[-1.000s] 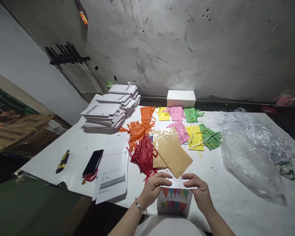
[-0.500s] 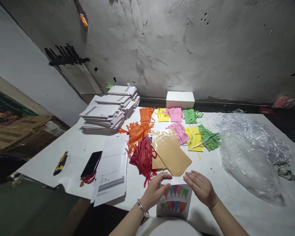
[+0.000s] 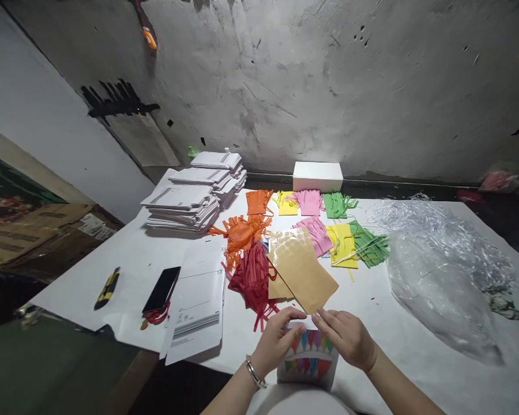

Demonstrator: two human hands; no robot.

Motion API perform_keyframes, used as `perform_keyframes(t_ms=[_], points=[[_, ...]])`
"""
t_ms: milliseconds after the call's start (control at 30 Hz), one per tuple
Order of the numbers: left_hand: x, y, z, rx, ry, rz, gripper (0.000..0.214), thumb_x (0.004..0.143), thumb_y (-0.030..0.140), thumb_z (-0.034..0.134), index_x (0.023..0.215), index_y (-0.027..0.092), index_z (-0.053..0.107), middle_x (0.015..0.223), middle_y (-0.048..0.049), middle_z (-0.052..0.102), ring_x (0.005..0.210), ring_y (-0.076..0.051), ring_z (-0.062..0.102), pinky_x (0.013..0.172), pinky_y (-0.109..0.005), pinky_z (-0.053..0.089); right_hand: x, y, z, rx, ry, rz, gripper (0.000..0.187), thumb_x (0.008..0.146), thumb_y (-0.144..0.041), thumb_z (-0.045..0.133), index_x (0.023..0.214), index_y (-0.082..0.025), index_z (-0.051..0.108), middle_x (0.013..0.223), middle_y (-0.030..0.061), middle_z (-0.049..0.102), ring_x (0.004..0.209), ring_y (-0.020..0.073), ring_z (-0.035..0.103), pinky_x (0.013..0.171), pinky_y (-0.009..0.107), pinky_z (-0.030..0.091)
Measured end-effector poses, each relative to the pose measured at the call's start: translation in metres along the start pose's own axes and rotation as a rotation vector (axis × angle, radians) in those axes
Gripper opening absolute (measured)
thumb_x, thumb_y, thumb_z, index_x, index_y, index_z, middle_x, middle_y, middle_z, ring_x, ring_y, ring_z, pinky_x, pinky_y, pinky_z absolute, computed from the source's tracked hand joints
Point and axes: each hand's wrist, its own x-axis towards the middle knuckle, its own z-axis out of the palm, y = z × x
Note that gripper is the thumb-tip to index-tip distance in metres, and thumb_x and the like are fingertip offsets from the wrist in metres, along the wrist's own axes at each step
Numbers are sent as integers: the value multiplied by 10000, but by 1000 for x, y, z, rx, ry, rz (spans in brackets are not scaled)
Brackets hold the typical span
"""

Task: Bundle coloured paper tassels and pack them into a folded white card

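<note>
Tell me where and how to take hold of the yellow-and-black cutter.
Probably best across the middle of the cutter, from above, pinching its two long sides: its narrow body lies slanting away from you on the white table, and the phone sits apart to its right. Too small to tell whether a blade shows, so avoid both ends.

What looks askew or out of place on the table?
The pile of printed white sheets beside the phone: its layers sit askew, and its near corner seems to overhang the table, perhaps easily bumped.
</note>
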Motion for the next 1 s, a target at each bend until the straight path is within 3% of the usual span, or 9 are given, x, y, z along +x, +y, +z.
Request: perform_keyframes(t_ms=[167,267,367,467,600,700,800,933,1000], points=[[-1,0,1,-32,48,-15,188,887,341,642,994,196,696,976,-60,727,931,-210,673,833,-300,506,-3,0,6,47,-67,23,344,950,-139,516,1285,-128,596,1196,161,696,792,201,663,657,346,520],[-1,1,1,-22,36,-3,206,879,357,652,988,190,705,957,-65,735,903,-210,680,805,-292,516,-5,-2,5,63,-44,30,377,938,-114,513,1310,-100,571,1101,157,728,759,210,660,628,350,504],[-2,2,2,0,41,1,220,880,364,650,997,189,715,960,-71,745,893,-211,684,806,-295,519,-4,-3,3,62,-9,28,434,935,-81,466,1364,-23,500,1043,179,737,820,248,671,649,373,508],[-3,1,4,-15,54,-16,199,895,340,629,999,196,719,969,-70,743,911,-211,684,825,-300,523,0,-1,1,103,-33,18,448,962,-102,438,1408,-71,463,1129,162,718,881,243,674,697,375,522],[-7,-5,5,-70,80,-24,177,894,311,623,996,199,714,978,-72,727,928,-215,681,824,-306,540,3,-2,-2,315,-145,205,430,1007,-282,455,1416,-150,462,1195,143,686,915,221,660,720,354,534],[-8,-8,6,-111,68,-13,177,889,316,631,996,199,709,974,-73,718,931,-215,676,817,-307,556,2,-6,-3,464,-180,371,358,1012,-270,443,1355,-227,534,1055,83,715,893,192,652,740,323,527],[-8,-8,6,-150,49,-19,177,885,318,635,999,198,698,979,-73,712,934,-213,674,823,-314,570,3,-7,-7,532,-159,448,320,1010,-260,442,1294,-262,589,998,61,723,868,181,651,743,310,512],[-10,-6,6,-155,32,-48,181,876,300,631,1010,194,688,1001,-78,711,952,-218,673,837,-326,577,12,2,-23,547,-363,427,335,994,-338,491,1310,-279,587,1172,77,697,998,221,647,855,361,488],[-10,-4,6,-146,16,-48,184,868,291,629,1012,190,683,1007,-81,712,954,-218,673,843,-326,573,18,9,-30,578,-493,418,335,1001,-350,470,1299,-274,602,1088,69,724,926,206,668,785,317,495]])
